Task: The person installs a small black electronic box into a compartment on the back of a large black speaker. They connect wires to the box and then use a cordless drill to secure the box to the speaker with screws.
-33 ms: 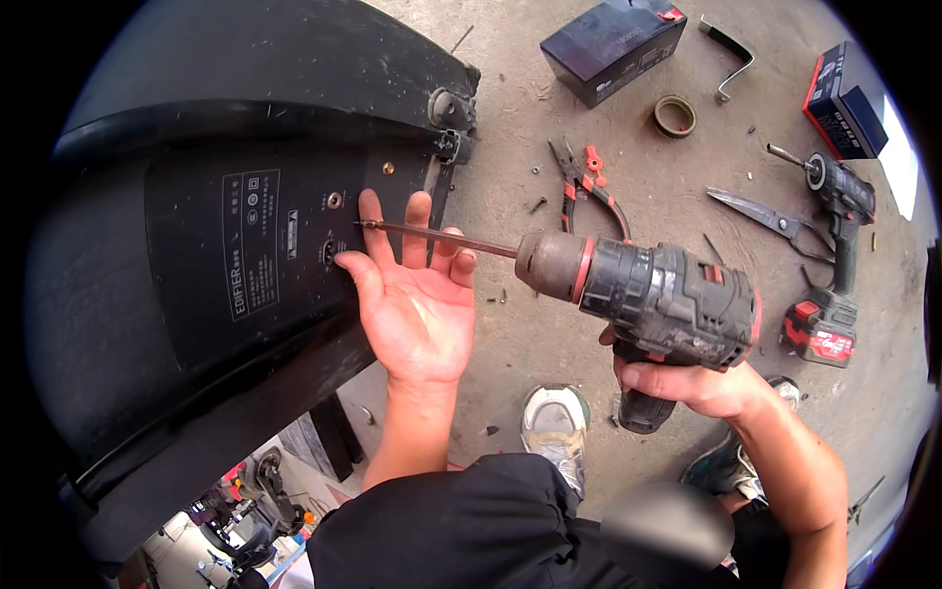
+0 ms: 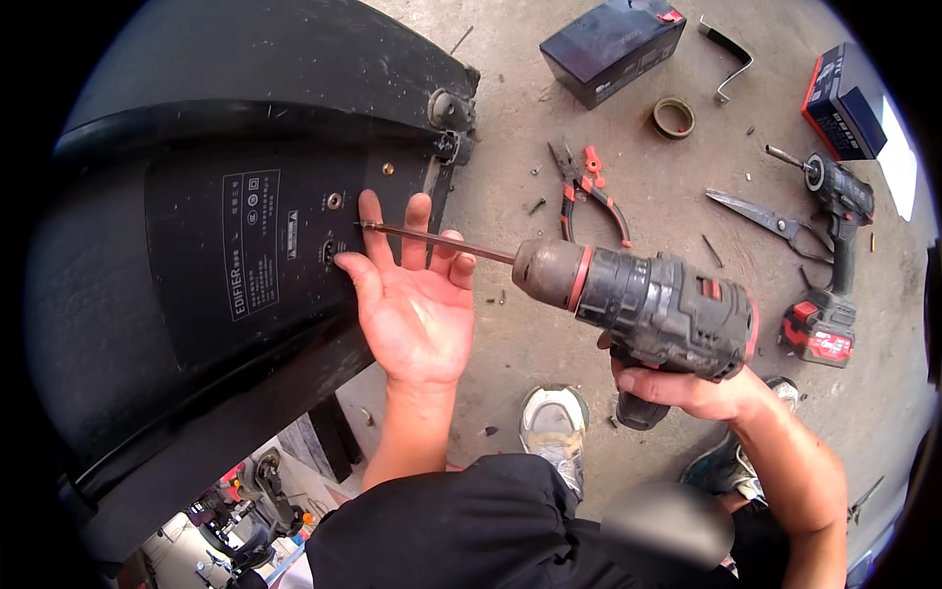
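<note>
My right hand (image 2: 687,390) is wrapped round the handle of a black cordless drill (image 2: 657,304) with red rings. From its chuck a long thin driver bit (image 2: 446,241) points left; whether a screw sits at its tip is too small to tell. My left hand (image 2: 417,309) is palm up with fingers spread, and the bit crosses in front of them. Its thumb and index finger are at the right side of a printed black panel (image 2: 196,265) on a large black casing (image 2: 275,59). A socket (image 2: 330,252) and a small round fitting (image 2: 335,201) show beside those fingers.
On the concrete floor lie pliers (image 2: 591,191), scissors (image 2: 760,214), a second power driver (image 2: 834,236), a tape roll (image 2: 674,117) and a bent metal handle (image 2: 727,54). A black battery block (image 2: 613,54) and a box (image 2: 842,103) stand farther off. Several screws are scattered.
The drill has shifted very slightly left and down in my right hand. My left hand has stayed in place.
</note>
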Action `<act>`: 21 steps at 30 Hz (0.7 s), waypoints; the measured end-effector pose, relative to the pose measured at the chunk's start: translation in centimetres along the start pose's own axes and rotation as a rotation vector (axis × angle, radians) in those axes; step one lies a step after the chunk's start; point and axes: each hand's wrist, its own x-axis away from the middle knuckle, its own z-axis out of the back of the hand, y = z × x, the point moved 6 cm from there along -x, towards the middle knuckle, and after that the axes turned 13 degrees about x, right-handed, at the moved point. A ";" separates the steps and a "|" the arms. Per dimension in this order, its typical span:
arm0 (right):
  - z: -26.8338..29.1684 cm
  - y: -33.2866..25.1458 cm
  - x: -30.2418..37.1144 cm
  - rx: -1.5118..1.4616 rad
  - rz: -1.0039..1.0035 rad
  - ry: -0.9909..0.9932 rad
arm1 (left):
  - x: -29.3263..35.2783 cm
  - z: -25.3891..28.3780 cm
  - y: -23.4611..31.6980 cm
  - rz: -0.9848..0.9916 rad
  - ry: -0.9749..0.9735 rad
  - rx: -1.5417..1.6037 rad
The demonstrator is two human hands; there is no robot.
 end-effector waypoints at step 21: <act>1.0 -1.1 0.2 0.474 0.047 0.039 | 5.5 10.8 1.1 -0.078 0.067 -1.764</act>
